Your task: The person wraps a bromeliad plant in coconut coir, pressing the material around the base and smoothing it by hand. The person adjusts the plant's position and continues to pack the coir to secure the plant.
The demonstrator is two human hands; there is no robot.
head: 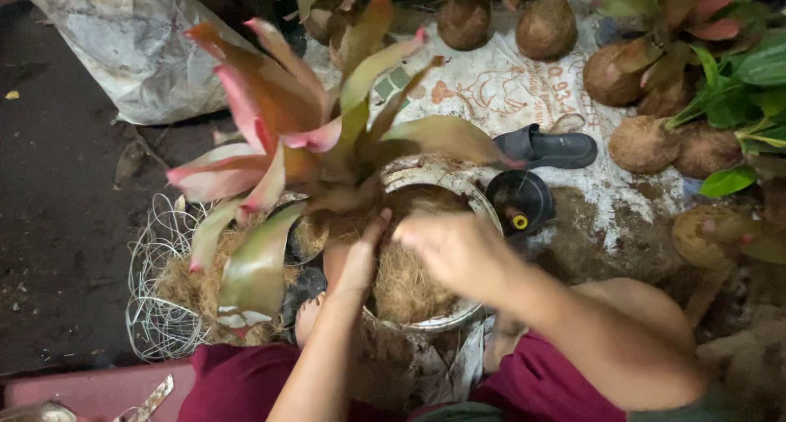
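Both our hands, left hand and blurred right hand, press loosely cupped into coconut fibre around the bromeliad seated in its white pot; packing unfinished.

We see a large whitish plastic sack crumpled at the upper left of the frame. A flattened white printed sack with reddish-brown markings lies spread on the ground at upper centre, soil-dusted, under round coir balls. No screens or signs show.

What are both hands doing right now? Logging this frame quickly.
Left hand: open, fingers pressed into the coconut fibre at the plant base.
Right hand: blurred; grip cannot be told.
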